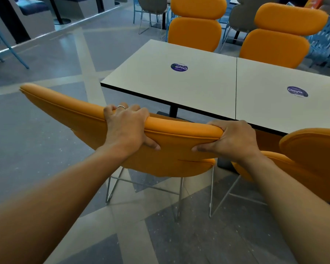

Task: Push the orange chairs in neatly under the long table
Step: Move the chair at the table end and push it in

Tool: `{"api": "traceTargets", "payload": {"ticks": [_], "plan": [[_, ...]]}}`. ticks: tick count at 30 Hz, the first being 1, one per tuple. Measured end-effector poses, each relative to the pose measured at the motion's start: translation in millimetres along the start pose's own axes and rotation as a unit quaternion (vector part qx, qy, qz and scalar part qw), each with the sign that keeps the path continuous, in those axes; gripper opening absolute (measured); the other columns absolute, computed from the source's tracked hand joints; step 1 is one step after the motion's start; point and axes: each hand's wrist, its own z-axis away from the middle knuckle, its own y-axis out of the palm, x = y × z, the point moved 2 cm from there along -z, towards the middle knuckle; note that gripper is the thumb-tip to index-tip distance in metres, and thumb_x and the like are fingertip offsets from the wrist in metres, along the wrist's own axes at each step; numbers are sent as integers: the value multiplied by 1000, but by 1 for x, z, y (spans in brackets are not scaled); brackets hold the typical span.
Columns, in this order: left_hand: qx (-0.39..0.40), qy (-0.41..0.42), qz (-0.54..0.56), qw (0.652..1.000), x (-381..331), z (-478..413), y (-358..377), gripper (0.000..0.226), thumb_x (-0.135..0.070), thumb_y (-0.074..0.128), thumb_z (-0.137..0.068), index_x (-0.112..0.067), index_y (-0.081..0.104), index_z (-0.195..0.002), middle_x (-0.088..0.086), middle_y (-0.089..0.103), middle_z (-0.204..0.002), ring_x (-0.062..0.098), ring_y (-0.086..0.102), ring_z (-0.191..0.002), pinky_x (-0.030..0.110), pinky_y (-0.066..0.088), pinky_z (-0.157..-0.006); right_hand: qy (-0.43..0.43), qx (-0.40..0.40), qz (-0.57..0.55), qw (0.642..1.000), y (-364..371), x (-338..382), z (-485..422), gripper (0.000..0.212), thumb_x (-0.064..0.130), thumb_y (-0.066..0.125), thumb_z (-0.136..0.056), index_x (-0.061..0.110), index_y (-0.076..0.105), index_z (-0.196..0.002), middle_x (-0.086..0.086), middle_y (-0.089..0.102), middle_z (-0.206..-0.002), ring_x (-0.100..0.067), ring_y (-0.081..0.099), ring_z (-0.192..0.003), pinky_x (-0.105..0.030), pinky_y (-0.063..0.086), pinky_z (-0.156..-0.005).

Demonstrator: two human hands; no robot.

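1. My left hand point(126, 128) and my right hand point(234, 140) both grip the top rim of the nearest orange chair point(179, 151). The fingers of each are curled over the backrest's edge, and the thumbs press on its rear face, pointing towards each other. Neither hand is free.
2. That chair stands before me at 12 o'clock, on the near side of the long table point(189, 88). Its backrest sits short of the table's near edge, and the dark table pedestal point(173, 111) shows in the gap between them. I cannot tell how far the seat reaches under the top, because the backrest hides it.
3. I judge this to be the push-in step for this chair, not yet finished. The backrest's left end stretches towards 10 o'clock and seems to pass the table's corner.
4. The next move, as I read it, is an even push from both hands towards 12 o'clock. I would ease the chair slightly towards 2 o'clock so it sits within the table's end, keeping the backrest parallel to the edge.
5. The wire legs point(141, 187) need to slide without catching the pedestal's foot.
6. The neighbour chair point(312, 155) at 3 o'clock sits just beside my right hand, so any sideways shift must stay small. It looks due for the same push afterwards.
7. Across the table, the far left chair point(196, 31) at 12 o'clock and the far right chair point(278, 42) at 1 o'clock stand close against it.
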Motion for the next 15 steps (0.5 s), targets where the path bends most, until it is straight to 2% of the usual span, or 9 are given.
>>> {"api": "traceTargets", "payload": {"ticks": [3,7,11,15], "plan": [[2,8,-3,1000,20,-20,2,75,-79,69,-50,-28,59,-104,0,61,-103,30,50,-108,48,27,-94,0,-16,1,1000,10,8,-17,56,85,67,-60,41,65,-96,19,65,-78,-3,60,-73,-26,49,-63],[6,13,-6,1000,37,-43,4,75,-79,68,-48,-28,59,-102,1,61,-101,30,51,-104,49,27,-94,2,-12,10,1000,18,15,-38,66,89,56,-59,38,67,-100,18,65,-79,-5,61,-73,-25,49,-63],[1,22,-6,1000,44,-59,7,75,-80,68,-46,-28,59,-100,0,60,-98,30,52,-102,49,28,-94,16,-7,9,1000,20,14,-53,77,91,52,-56,36,69,-107,14,70,-87,-9,64,-79,-32,56,-69],[-3,29,-5,1000,49,-79,12,76,-80,69,-46,-27,59,-100,0,60,-100,30,52,-103,48,27,-93,38,-10,14,999,22,12,-70,79,90,56,-53,36,69,-109,13,72,-90,-11,66,-83,-35,57,-72]]}}
